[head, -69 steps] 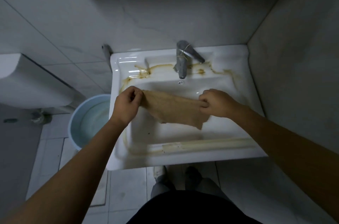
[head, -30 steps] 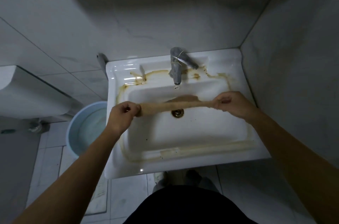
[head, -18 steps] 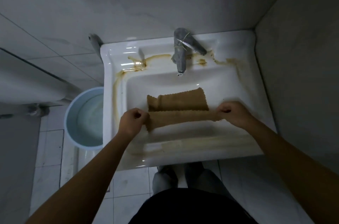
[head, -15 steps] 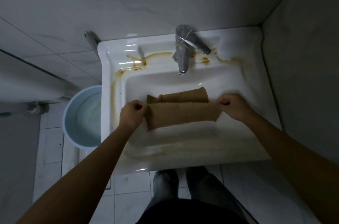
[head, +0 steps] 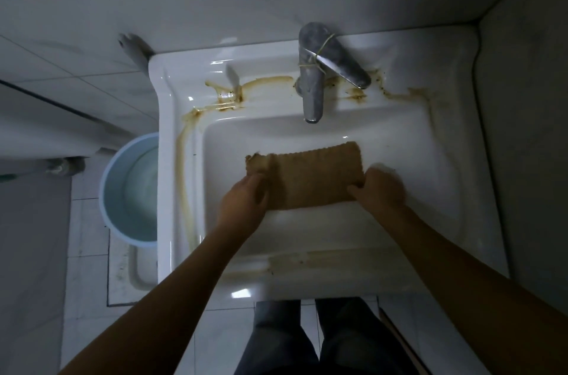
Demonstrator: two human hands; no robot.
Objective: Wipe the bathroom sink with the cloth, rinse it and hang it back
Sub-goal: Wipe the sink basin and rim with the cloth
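Head view, looking steeply down, shows the left hand closed on the left end of a folded tan-brown rectangular cloth with a scalloped far edge, fingers curled over the fabric so that one corner sticks out beyond the knuckles, while the right hand pinches the cloth's right end, its fingertips blurred. Between the two hands the cloth lies spread flat over the bowl of the white ceramic rectangular sink, hiding the drain beneath it. Beyond the cloth stands a dull grey metal single-lever tap with a thin band wound round its body; no water can be seen coming from its spout. Brown-orange stain lines trail across the back ledge on both sides of the tap, down the left rim and along the front rim, so wiping looks barely begun. Left of the sink, on the tiled floor, sits a pale blue round plastic bucket holding water. The likely trouble is that a flat, two-handed hold pushes the cloth only over the already clean bowl and misses the ledge stains; pressing round the tap base, a knuckle could knock the lever and splash. A loose corner may also drag grime back across wiped ceramic.
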